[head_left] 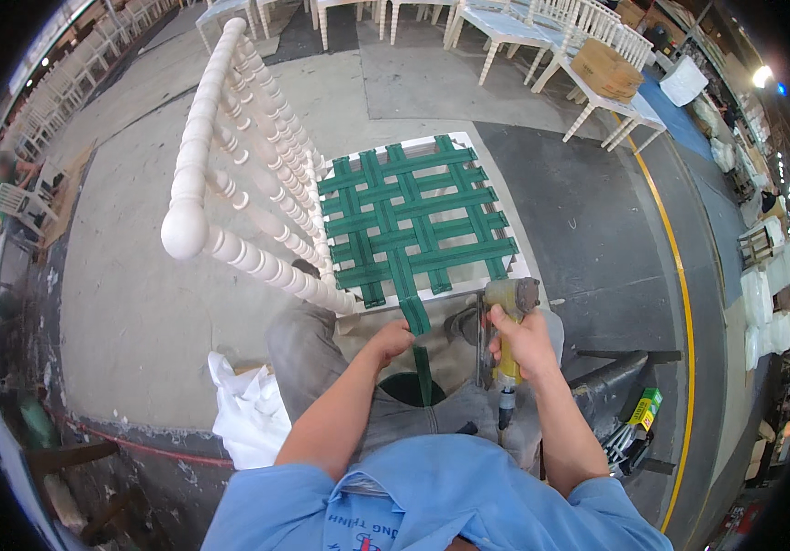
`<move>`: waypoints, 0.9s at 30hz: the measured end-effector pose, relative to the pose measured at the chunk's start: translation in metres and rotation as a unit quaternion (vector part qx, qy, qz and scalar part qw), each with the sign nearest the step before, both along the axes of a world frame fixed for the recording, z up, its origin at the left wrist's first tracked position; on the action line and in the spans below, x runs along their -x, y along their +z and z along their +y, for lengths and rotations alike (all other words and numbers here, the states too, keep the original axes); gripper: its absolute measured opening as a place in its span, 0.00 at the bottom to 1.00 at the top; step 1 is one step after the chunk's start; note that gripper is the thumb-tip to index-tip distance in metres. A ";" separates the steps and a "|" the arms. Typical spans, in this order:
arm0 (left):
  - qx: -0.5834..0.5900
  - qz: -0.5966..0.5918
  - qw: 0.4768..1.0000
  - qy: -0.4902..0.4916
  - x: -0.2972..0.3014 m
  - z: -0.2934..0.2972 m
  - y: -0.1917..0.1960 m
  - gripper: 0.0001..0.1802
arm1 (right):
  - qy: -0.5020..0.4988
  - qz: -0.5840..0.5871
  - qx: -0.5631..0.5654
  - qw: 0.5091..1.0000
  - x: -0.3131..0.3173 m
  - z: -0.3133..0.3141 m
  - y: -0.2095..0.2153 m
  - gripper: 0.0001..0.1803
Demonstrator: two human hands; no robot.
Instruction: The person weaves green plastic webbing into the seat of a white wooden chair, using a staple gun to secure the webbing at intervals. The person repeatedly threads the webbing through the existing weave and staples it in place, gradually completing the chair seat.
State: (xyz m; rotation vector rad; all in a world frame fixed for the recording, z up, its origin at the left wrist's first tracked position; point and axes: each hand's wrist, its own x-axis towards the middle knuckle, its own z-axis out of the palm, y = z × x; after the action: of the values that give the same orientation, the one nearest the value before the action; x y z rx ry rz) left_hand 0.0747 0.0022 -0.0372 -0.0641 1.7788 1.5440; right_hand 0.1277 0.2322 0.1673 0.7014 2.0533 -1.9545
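Observation:
A white chair (200,151) with turned spindles stands before me, its back to the left. Green webbing straps (404,197) are woven across its seat frame. My left hand (389,342) is closed on a green strap (415,317) that runs from the near side of the seat; its tail hangs down between my knees. In my right hand (527,340) is a yellow pneumatic staple gun (505,367), held upright with a hose fitting at its lower end. The gun's head is beside the seat's near right corner; whether it touches the frame I cannot tell.
White plastic wrapping (246,409) lies at my left. A small green-and-yellow box (645,407) sits at my right beside metal pieces. White chairs line the back, one bearing a cardboard box (606,69). A yellow line (680,266) marks the floor. Far left, another person (11,174) is among chairs.

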 end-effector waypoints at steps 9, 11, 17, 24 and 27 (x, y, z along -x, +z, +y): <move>-0.114 -0.054 0.969 0.210 0.036 -0.025 0.063 0.19 | 0.074 -0.050 0.027 0.996 0.028 -0.033 -0.017 0.15; -0.136 -0.013 0.966 0.222 0.058 -0.031 0.054 0.20 | 0.111 -0.074 0.017 0.991 0.042 -0.045 -0.025 0.16; -0.131 -0.034 0.963 0.231 0.088 -0.019 0.039 0.22 | 0.146 -0.098 -0.010 0.984 0.068 -0.061 -0.046 0.16; -0.173 -0.064 0.957 0.224 0.093 -0.024 0.035 0.23 | 0.162 -0.108 -0.040 0.980 0.083 -0.080 -0.058 0.15; -0.164 -0.062 0.958 0.227 0.095 -0.026 0.038 0.24 | 0.170 -0.114 -0.064 0.977 0.086 -0.086 -0.060 0.16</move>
State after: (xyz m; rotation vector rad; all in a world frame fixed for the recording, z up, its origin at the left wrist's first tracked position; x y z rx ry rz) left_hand -0.0199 -0.0236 0.0004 -0.4213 1.4495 2.0945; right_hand 0.0417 0.1464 0.1074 0.5271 2.0151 -1.4943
